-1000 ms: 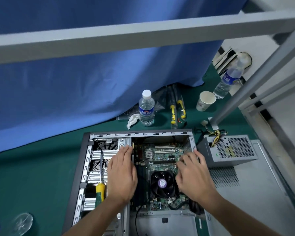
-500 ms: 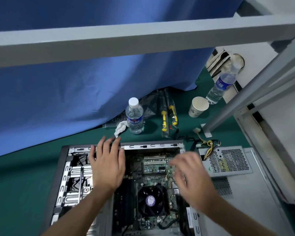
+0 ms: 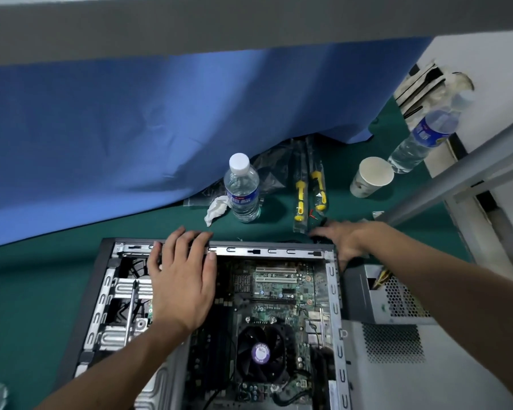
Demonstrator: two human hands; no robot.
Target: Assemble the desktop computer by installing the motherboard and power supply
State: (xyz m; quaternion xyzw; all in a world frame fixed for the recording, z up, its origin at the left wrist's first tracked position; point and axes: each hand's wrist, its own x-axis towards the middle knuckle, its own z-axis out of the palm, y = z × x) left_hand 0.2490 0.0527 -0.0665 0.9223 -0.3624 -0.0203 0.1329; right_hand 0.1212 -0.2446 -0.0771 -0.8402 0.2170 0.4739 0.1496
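Observation:
The open grey computer case (image 3: 264,250) lies flat on the green table. The green motherboard (image 3: 279,291) sits inside it, with a black CPU fan (image 3: 261,353) near its front. The grey perforated power supply (image 3: 397,297) stands outside the case, just to its right, with yellow wires at its top. My left hand (image 3: 181,276) lies palm down over the drive bay, fingertips on the case's far rim. My right hand (image 3: 347,241) is spread palm down on the table behind the case's far right corner, next to black cables, thumb by the case wall.
A screwdriver shaft (image 3: 131,315) lies in the drive bay. Behind the case stand a water bottle (image 3: 243,190), a crumpled tissue (image 3: 216,208), packaged yellow-handled screwdrivers (image 3: 308,187) and a paper cup (image 3: 370,177). A second bottle (image 3: 424,137) and a metal post (image 3: 456,173) stand far right. The case side panel (image 3: 427,365) lies at right.
Both hands left the motherboard. The left hand slid forward to the case's far rim. The right hand swung out past the far right corner onto the table.

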